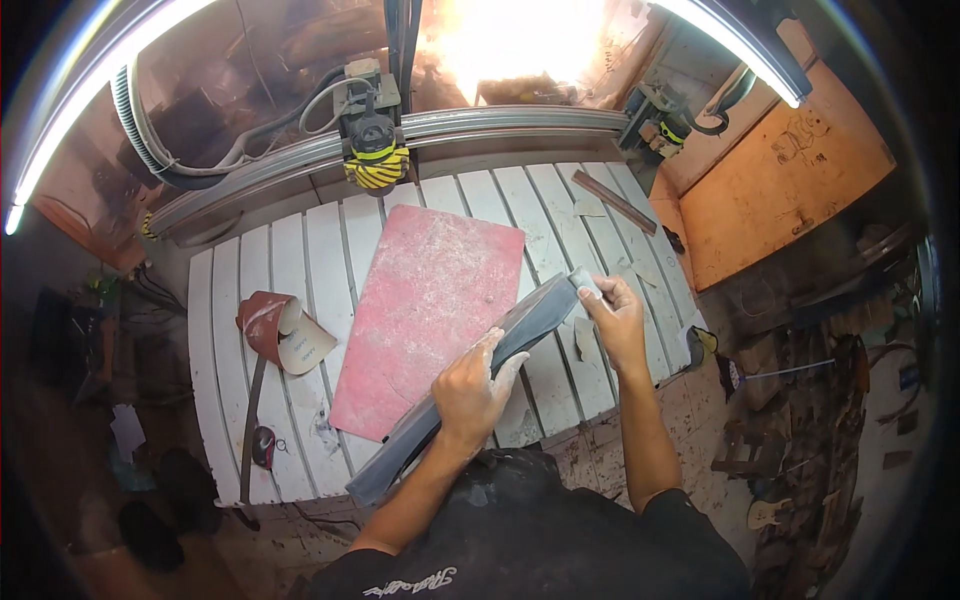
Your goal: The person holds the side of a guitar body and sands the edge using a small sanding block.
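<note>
I hold a long dark grey, dusty piece [540, 315] diagonally across the front of the white slatted bed. My left hand [470, 395] is closed round its middle, thumb along its side. My right hand [615, 315] is at its upper right end, fingers closed on a small pale grey pad or sheet [585, 283] pressed to that end; I cannot make out which it is. Under and behind the piece lies a dusty pink board [420, 290]. A curled roll of red-brown abrasive sheet [262, 325] sits at the left of the bed.
The white slatted bed [220, 380] has a brown strip [610, 200], torn paper scraps and a small black-and-red object [264, 447] on it. A machine head [372, 140] hangs from a rail behind. An orange panel [780, 170] stands at right; cluttered items lie below it.
</note>
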`<control>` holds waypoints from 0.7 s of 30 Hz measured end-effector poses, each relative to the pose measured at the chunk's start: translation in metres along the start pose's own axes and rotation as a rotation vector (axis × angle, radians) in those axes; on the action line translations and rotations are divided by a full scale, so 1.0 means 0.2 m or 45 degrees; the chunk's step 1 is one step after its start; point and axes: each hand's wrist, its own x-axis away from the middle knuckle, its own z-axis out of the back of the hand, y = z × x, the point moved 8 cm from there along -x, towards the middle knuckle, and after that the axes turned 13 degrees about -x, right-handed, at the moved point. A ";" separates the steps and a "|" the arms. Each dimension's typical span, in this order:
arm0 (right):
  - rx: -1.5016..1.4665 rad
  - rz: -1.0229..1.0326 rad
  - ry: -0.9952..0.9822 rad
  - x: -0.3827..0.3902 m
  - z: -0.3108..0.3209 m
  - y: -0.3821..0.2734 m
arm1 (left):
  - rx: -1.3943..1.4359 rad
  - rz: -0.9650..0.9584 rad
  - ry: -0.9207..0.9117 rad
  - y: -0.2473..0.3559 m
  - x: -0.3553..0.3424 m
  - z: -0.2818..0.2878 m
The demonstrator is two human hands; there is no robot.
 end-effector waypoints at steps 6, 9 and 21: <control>0.750 0.777 -0.162 0.20 -0.19 -0.28 | -0.008 -0.003 -0.002 0.00 0.01 0.00; 0.109 0.107 -0.015 0.03 0.01 -0.07 | 0.002 -0.007 0.007 0.02 0.00 0.00; 0.975 1.007 -0.104 0.36 -0.32 -0.40 | -0.010 -0.006 0.056 -0.02 -0.01 0.02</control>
